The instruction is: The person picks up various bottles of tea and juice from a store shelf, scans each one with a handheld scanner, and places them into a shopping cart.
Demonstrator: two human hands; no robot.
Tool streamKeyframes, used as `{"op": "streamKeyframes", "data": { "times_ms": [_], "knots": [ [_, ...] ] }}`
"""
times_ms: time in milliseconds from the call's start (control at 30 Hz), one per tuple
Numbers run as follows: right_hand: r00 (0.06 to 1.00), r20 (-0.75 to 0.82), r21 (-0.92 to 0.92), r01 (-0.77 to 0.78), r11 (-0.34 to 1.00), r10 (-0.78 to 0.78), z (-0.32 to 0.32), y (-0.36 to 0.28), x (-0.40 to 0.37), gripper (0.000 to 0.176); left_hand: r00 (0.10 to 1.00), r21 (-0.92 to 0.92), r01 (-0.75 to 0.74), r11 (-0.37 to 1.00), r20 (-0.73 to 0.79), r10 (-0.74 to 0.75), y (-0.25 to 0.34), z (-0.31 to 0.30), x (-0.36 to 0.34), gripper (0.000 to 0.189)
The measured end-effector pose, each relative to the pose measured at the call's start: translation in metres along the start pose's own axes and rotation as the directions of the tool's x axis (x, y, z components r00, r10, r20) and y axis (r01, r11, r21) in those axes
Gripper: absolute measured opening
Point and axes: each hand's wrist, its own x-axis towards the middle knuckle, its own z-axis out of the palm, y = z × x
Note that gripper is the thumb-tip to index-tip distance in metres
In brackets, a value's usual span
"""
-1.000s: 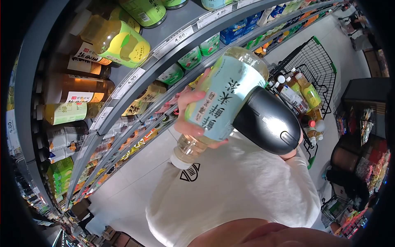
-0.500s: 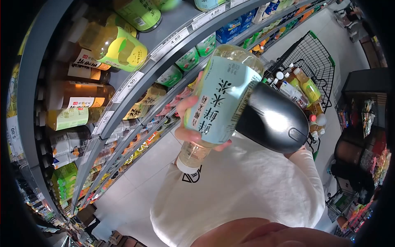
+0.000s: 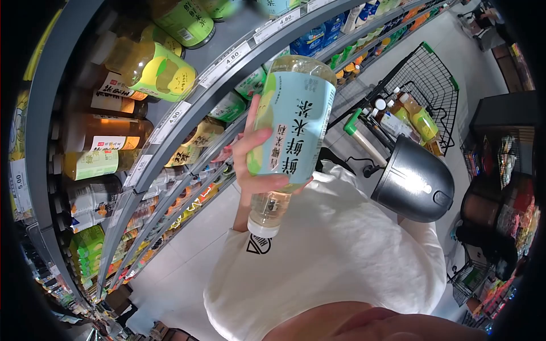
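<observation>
My left hand (image 3: 256, 156) is closed around a clear bottle (image 3: 296, 119) with a pale blue and green label. The bottle is tilted, its white cap pointing down toward my chest. On the right is a rounded, glossy black object (image 3: 415, 179). My right forearm ends behind this object; the fingers of that hand are hidden, so its hold cannot be made out. Beside my left hand, shelves hold drinks, among them a yellow-labelled bottle (image 3: 165, 74) and amber bottles (image 3: 114, 133).
A black wire shopping cart (image 3: 424, 65) with green corners stands ahead on the right, several bottles (image 3: 421, 119) inside. Its pale handle (image 3: 364, 139) has a green end. Shelf edges (image 3: 207, 82) with price tags curve along the left. Another cart (image 3: 472, 278) is at the lower right.
The bottle and my left hand have shifted slightly left. The black object has moved right and down, away from the bottle, uncovering the cart handle.
</observation>
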Motion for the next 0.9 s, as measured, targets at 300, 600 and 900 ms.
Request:
{"op": "streamKeyframes", "data": {
  "times_ms": [300, 600, 900],
  "knots": [
    [0.982, -0.139, 0.272, -0.088, 0.958, 0.130, 0.023, 0.013, -0.028, 0.036, 0.998, 0.020, 0.004, 1.000, 0.061, -0.005, 0.000, 0.002, -0.008, 0.052],
    [0.877, -0.441, -0.045, -0.233, 0.971, 0.190, 0.051, 0.025, -0.064, 0.052, 0.811, -0.436, 0.435, 0.788, -0.192, -0.553, -0.027, 0.013, -0.051, 0.067],
    [0.561, -0.720, 0.040, -0.554, 0.831, 0.408, 0.070, 0.017, -0.104, 0.055, 0.549, -0.527, 0.740, 0.417, 0.118, -0.827, -0.083, 0.078, -0.087, 0.066]
  ]
}}
